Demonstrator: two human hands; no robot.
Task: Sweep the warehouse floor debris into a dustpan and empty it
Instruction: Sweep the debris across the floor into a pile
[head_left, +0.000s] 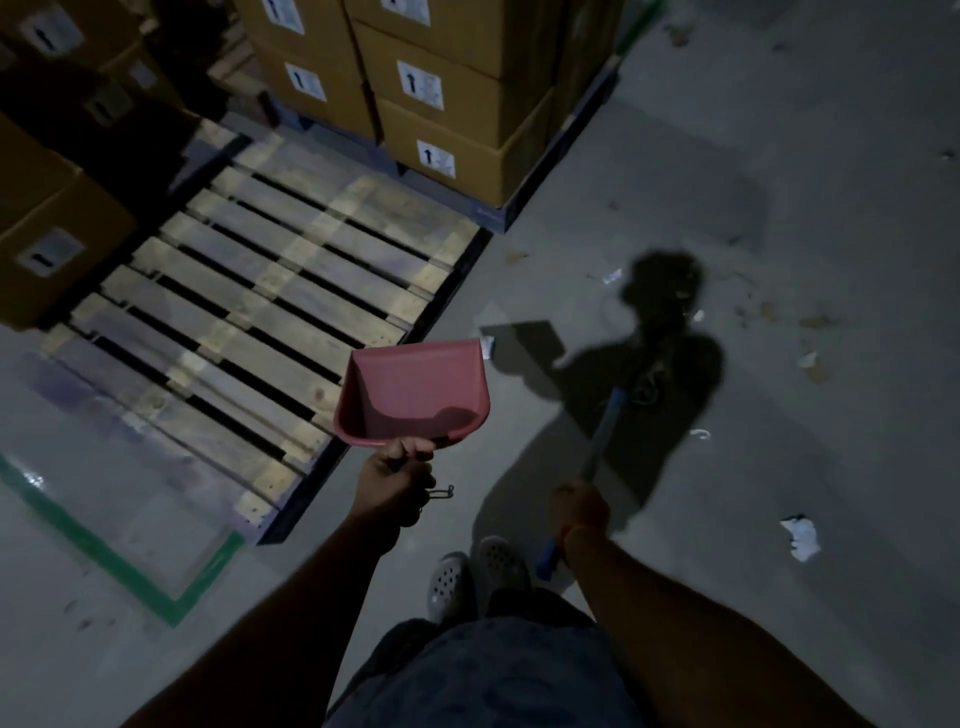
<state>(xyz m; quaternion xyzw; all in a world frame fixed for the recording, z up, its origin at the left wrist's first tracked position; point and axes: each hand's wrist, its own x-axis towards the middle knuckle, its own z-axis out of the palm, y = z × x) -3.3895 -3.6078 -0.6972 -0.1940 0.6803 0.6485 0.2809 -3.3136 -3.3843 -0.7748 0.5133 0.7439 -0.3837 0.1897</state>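
Note:
My left hand (397, 475) grips the handle end of a red plastic dustpan (415, 392), held up off the floor with its open mouth pointing away from me; the pan looks empty. My right hand (579, 512) grips a blue broom handle (602, 431) that slants forward and down into my own shadow, where the broom head is lost in the dark. Scattered debris lies on the grey concrete: a crumpled white paper scrap (802, 538) at the right, small white bits (613, 275) and brown flecks (815, 322) farther out.
An empty wooden pallet (260, 306) lies on the floor at the left. Stacked cardboard boxes (441, 93) stand on a pallet behind it, more boxes (47, 244) at far left. A green tape corner (171, 603) marks the floor. My feet in pale clogs (475, 571) stand below.

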